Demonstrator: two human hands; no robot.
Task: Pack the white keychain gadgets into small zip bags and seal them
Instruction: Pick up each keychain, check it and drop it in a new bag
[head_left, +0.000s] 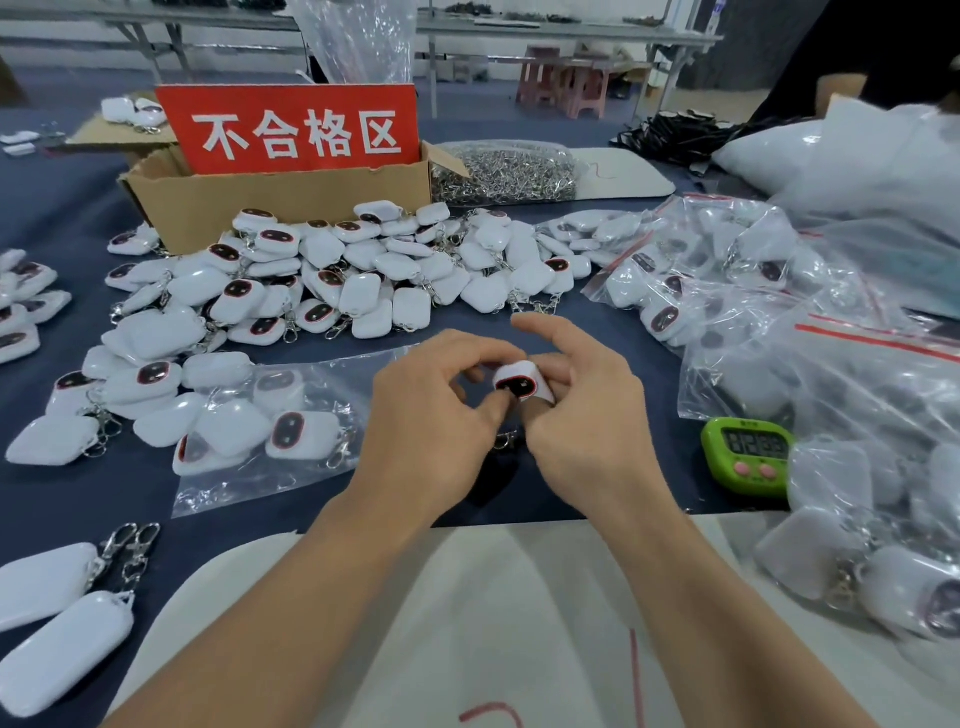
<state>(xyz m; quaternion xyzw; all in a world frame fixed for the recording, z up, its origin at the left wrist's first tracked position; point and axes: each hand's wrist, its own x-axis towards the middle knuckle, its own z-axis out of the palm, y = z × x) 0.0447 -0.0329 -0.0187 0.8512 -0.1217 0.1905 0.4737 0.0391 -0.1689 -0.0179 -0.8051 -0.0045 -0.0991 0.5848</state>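
A white keychain gadget (519, 382) with a dark red-rimmed face is held above the blue table, between both hands. My left hand (431, 400) pinches it from the left, thumb on its face. From the right, my right hand (587, 415) grips it with the index finger raised. Its metal clasp (506, 441) hangs below, partly hidden. A large heap of loose gadgets (332, 270) lies behind the hands. A clear zip bag (270, 431) with several gadgets inside lies to the left. Bagged gadgets (727, 280) pile up on the right.
A cardboard box (280, 202) with a red sign stands at the back. A bag of metal clasps (509, 171) lies beside it. A green timer (748, 457) sits right of my hands. White sheeting (493, 613) covers the near table edge. Two gadgets (57, 613) lie front left.
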